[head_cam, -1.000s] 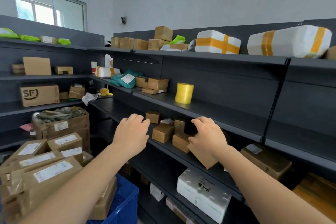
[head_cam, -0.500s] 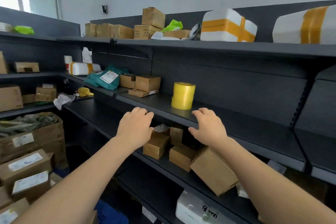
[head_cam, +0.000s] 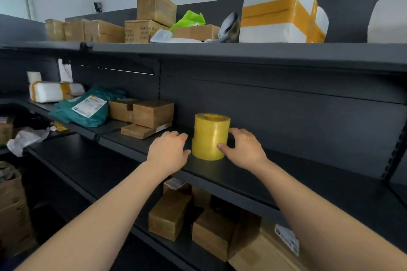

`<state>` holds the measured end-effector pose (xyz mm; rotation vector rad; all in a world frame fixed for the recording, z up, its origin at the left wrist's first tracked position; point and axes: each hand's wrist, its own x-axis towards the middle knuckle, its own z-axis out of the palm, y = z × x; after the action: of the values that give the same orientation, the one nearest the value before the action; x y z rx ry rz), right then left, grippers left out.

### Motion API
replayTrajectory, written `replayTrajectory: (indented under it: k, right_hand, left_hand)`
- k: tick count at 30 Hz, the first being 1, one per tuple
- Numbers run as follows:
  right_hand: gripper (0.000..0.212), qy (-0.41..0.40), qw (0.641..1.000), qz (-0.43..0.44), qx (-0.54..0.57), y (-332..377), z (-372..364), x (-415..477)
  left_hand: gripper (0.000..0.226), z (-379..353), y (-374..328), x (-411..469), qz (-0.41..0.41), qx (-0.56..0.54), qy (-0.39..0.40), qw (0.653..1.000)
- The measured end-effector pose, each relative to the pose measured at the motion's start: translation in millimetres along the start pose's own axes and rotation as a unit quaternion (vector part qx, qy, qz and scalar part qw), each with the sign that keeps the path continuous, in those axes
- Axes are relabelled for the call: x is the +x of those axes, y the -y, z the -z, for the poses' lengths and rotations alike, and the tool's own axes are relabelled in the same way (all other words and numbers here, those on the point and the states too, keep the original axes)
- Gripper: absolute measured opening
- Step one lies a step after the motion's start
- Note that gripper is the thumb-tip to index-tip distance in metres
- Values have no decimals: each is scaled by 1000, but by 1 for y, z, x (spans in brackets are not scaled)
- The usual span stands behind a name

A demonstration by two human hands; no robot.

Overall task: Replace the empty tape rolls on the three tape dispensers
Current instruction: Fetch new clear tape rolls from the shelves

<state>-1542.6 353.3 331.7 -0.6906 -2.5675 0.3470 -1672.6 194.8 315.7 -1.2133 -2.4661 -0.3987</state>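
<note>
Tape stack (head_cam: 210,136) upright, axis vertical, right grip (head_cam: 244,149) round it

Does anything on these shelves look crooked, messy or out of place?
Yes. On the top shelf, one cardboard box sits tilted on another. On the lower shelf, brown boxes lie jumbled at angles. The yellow tape stack itself stands upright.

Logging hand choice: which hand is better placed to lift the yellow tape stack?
Right. The right hand has thumb and fingers round the yellow tape stack; the left hand only lies beside it.
</note>
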Motion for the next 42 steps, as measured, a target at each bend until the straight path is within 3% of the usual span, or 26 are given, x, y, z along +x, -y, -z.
replayTrajectory:
  k: [5, 8, 12, 15, 20, 24, 30, 33, 36, 40, 42]
  right_hand:
    - [59, 12, 994, -64, 92, -3, -13, 41]
    - [67, 34, 970, -138, 195, -2, -19, 61]
    - [89, 78, 910, -258, 315, -1, -28, 83]
    - [89, 100, 865, -302, 389, -4, -35, 91]
    - [84, 90, 813, -347, 459, 0, -40, 97]
    - [63, 59, 800, -356, 480, 8, -41, 96]
    - [32, -39, 751, -313, 580, 16, -43, 83]
    - [40, -89, 748, -263, 603, 18, -51, 74]
    - [60, -124, 744, -252, 606, 20, -57, 65]
    - [44, -157, 766, -248, 572, 24, -58, 50]
    - [44, -160, 768, -257, 565, 27, -58, 47]
  left_hand:
    - [47, -31, 11, 57, 42, -126, 28, 991]
    - [48, -42, 11, 84, 79, -255, 52, 962]
    - [62, -46, 9, 111, 160, -441, 129, 874]
    - [85, -48, 11, 125, 196, -532, 209, 797]
    - [93, -50, 13, 140, 219, -582, 268, 736]
    - [79, -55, 16, 143, 223, -611, 270, 710]
    - [37, -56, 13, 130, 156, -689, 205, 677]
    - [21, -59, 11, 116, 114, -725, 182, 655]
    - [37, -66, 8, 106, 79, -753, 175, 629]
    - [94, -67, 7, 99, 57, -756, 198, 621]
    - [105, -68, 10, 99, 71, -762, 213, 607]
